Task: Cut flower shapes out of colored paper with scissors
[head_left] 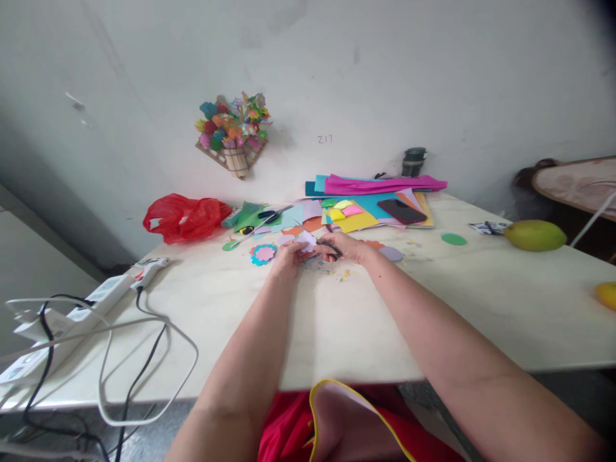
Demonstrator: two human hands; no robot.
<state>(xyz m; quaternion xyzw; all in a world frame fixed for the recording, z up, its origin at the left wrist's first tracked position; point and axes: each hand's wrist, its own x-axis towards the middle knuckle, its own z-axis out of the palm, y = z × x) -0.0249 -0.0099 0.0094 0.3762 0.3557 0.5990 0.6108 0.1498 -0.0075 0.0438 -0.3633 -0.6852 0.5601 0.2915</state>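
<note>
My left hand (287,254) is closed on a small piece of pale lilac paper (307,240). In my right hand (342,246) is a pair of dark-handled scissors (330,249), its blades pointing toward the paper. Both hands are close together over the table, and the paper's exact outline is partly hidden by fingers. Just left of my left hand lies a scalloped paper flower (264,255), pink on blue. Tiny paper scraps (342,276) are scattered below the hands. A lilac paper disc (391,254) rests right of my right hand.
Behind the hands lie coloured paper sheets (362,222), a phone (402,211) and other scissors (274,215). At left are a red plastic bag (185,217) and a power strip (91,308) with loose cables. A green-yellow fruit (535,235) sits at right.
</note>
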